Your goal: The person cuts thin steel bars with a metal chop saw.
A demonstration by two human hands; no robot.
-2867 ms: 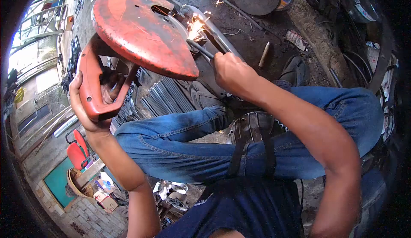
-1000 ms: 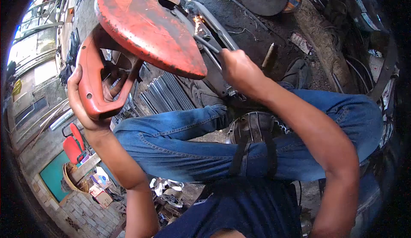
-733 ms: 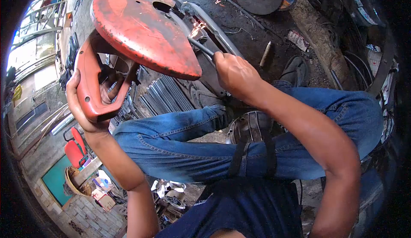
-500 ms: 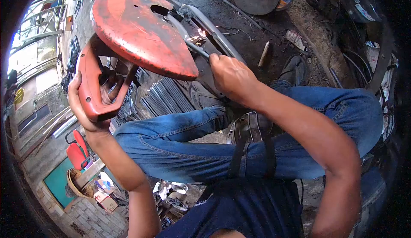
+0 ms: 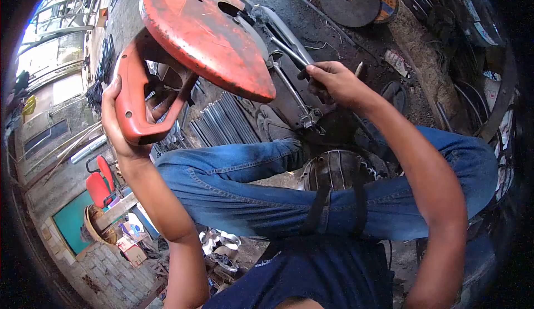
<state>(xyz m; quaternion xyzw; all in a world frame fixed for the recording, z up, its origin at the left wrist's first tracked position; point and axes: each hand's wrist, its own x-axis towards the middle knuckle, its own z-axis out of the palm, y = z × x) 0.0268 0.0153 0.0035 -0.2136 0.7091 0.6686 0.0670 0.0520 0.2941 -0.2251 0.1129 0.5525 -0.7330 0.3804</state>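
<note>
My left hand (image 5: 125,145) is wrapped around the orange D-shaped handle (image 5: 128,95) of a cut-off saw, fingers through its opening. The worn orange guard (image 5: 206,39) of the saw extends up and right from the handle, hiding most of the disc. Right of the guard, my right hand (image 5: 336,84) is closed on a thin metal rod (image 5: 288,50) that points up-left toward the saw's base. Just below runs the screw of the saw's clamp (image 5: 292,95). No sparks show.
Several metal rods (image 5: 222,121) lie bundled on the ground by my shoe (image 5: 278,124). Spare cutting discs (image 5: 347,0) lie at the top right, near a long rod (image 5: 322,17). A red chair (image 5: 99,187) and a basket (image 5: 94,225) stand at the left.
Sparks by the guard have stopped. My right hand has moved right and slightly down with the rod, away from the guard. The clamp screw now shows below it.
</note>
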